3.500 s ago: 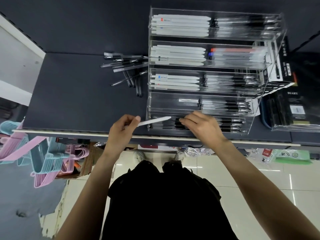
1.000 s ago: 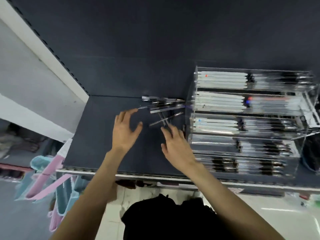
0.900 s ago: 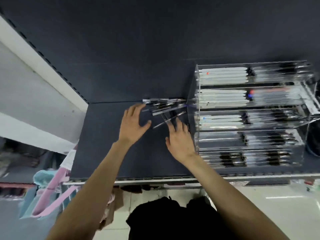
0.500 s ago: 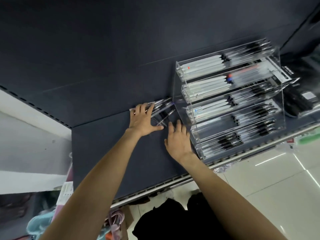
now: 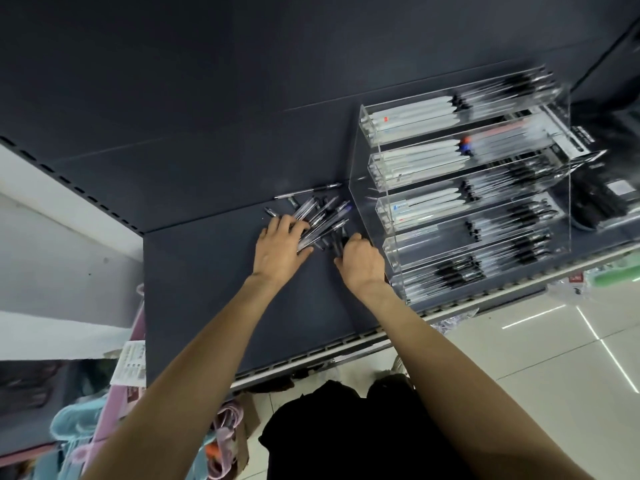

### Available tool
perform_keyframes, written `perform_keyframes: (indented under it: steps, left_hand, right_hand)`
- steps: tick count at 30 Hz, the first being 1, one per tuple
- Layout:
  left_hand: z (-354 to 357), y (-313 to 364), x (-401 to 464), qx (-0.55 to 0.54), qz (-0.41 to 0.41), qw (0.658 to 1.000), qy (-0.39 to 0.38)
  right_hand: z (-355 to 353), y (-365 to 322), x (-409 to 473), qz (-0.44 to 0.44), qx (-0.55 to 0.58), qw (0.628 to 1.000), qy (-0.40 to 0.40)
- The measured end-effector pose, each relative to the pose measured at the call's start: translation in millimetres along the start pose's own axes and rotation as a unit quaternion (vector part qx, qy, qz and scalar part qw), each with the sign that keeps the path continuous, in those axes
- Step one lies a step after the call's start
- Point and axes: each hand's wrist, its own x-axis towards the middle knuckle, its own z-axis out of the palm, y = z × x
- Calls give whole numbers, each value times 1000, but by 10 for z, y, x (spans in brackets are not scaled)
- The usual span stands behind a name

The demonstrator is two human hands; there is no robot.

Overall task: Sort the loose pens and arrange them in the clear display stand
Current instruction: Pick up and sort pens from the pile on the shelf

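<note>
Both our hands had moved onto the pile of loose pens [image 5: 317, 220] on the dark shelf [image 5: 207, 289], after hovering short of it a second earlier. Our left hand [image 5: 280, 252] lay flat with its fingers [image 5: 291, 225] spread over the clear pens, while our right hand [image 5: 362, 263] had curled its fingers around a few dark pens [image 5: 337, 245] just beside the display stand [image 5: 464, 202]. We judged the next batch was being gathered; the stand's rows beyond our right fingertips were already partly filled.
</note>
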Motion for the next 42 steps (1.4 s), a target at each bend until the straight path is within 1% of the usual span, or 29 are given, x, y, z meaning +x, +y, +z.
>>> perform_keyframes:
  steps: [2,5,10,12,16,19,22,23,24,26,27,29,31,32,34,37,39,42]
  left_hand:
    - [-25,55,23,-13,-18,999,-23]
    - [-62,125,69,-4,-37,998,-55]
    - [-80,205,111,11,-56,996,-61]
    - [-74,220,128,10,-60,996,-60]
    - [-67,228,130,-7,-87,992,-90]
    - [-73,210,131,-44,-99,989,-103]
    - [-87,169,109,-157,-123,971,-131]
    - [-110,168,86,-219,-145,956,-132]
    - [-139,181,57,-296,-175,930,-130]
    - [-212,242,-33,-455,-235,851,-115]
    - [-256,273,-94,-518,-253,810,-108]
    - [-357,325,-231,-612,-259,741,-101]
    - [-456,375,-372,-672,-248,691,-98]
    - [-502,399,-433,-691,-244,674,-93]
    - [-603,450,-523,-711,-247,653,-78]
    - [-712,522,-584,-721,-258,640,-60]
    - [-779,554,-598,-733,-264,625,-50]
    - [-897,569,-641,-771,-258,581,-46]
  right_hand:
    - [-29,-18,40,13,22,1000,-15]
    - [-62,-51,89,16,42,999,-24]
    - [-100,-90,177,8,18,1000,-5]
    - [-142,-104,230,11,30,999,-26]
    - [-199,-94,300,13,30,997,-70]
    - [-180,-57,296,14,42,996,-77]
    - [-168,-14,230,24,115,992,-51]
    - [-167,4,190,25,144,989,-32]
    - [-165,25,146,22,172,985,-9]
    - [-175,79,50,-8,220,974,47]
    - [-193,107,3,-33,237,968,77]
    - [-276,153,-86,-84,254,955,127]
    - [-380,188,-160,-127,269,941,159]
    - [-423,198,-190,-149,279,934,165]
    - [-467,205,-238,-194,273,925,179]
    - [-493,185,-293,-260,215,911,237]
    - [-502,175,-311,-299,199,894,268]
    - [-494,173,-317,-346,197,871,288]
